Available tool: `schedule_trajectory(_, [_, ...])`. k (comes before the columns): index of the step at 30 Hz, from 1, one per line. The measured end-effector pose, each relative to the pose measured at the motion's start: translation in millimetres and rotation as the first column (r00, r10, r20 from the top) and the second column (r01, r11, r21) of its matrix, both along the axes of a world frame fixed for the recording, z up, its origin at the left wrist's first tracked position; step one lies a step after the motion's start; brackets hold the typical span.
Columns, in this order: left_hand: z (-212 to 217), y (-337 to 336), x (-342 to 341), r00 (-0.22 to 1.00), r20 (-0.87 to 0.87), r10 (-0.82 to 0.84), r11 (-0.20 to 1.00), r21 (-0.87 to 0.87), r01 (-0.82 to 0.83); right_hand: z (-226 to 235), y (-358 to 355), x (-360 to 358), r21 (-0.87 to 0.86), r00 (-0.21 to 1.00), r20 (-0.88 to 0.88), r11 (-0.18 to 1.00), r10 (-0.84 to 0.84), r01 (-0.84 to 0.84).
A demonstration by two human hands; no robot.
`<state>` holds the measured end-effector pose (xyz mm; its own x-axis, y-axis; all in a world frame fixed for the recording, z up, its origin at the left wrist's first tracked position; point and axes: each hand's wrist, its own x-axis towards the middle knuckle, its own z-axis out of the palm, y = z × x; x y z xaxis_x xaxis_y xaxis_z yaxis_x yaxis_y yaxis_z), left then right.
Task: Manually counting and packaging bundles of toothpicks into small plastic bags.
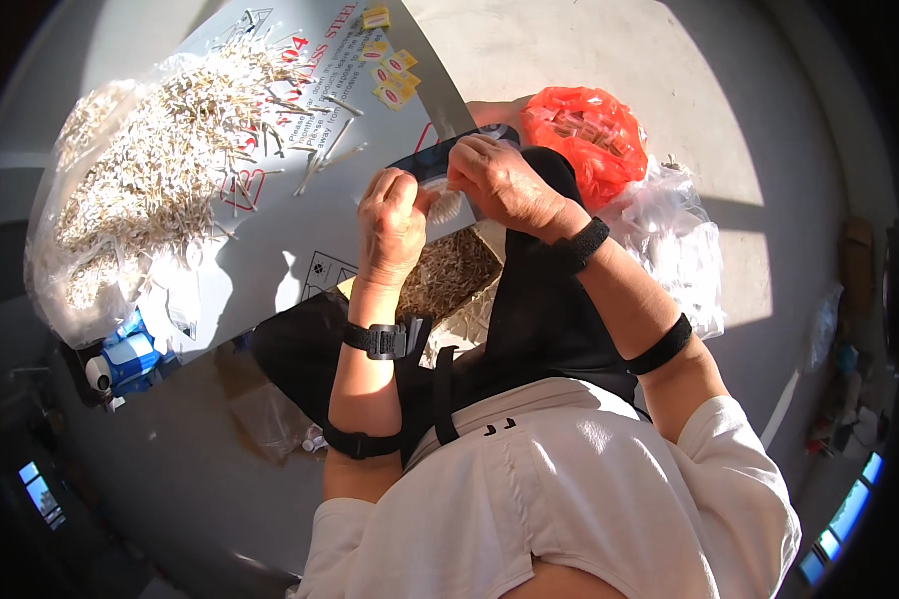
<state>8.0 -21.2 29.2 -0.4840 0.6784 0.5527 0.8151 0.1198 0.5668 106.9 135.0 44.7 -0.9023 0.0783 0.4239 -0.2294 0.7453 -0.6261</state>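
Observation:
My left hand (pixel 392 228) and my right hand (pixel 507 185) are raised in front of my lap, close together. The fingers of both are closed in a pinch on a small whitish bundle (pixel 445 207), which looks like cotton swabs in a clear packet; fingers partly hide it. Below them, between my legs, sits an open box (pixel 449 272) filled with cotton swabs. To the left, a big heap of loose cotton swabs (pixel 155 170) spills from a clear plastic bag (pixel 45 240) onto the table (pixel 270 235). Several stray swabs (pixel 322 155) lie toward the right side of the heap.
Several small yellow cards (pixel 394 78) lie near the table's far right edge. On the right are a red plastic bag (pixel 584 125) with small packs inside and a whitish clear bag (pixel 674 245). A blue-and-white container (pixel 125 361) is at the table's near left corner.

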Motion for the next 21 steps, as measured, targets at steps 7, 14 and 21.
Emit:
schedule_trajectory(7, [-2,-1,-13,0.998,0.058,-0.034,0.997,-0.062,0.038,-11,12,-11,0.004,0.996,0.024,0.996,0.089,-0.089])
schedule_trajectory(14, [7,-11,-18,0.996,-0.049,-0.069,0.965,-0.257,0.054,-3,8,-8,0.293,0.996,0.018,0.952,0.085,-0.087])
schedule_trajectory(21, [34,-6,-16,0.988,-0.041,-0.146,0.956,-0.263,0.131,10,8,-10,0.413,0.998,0.01,0.908,0.07,-0.067])
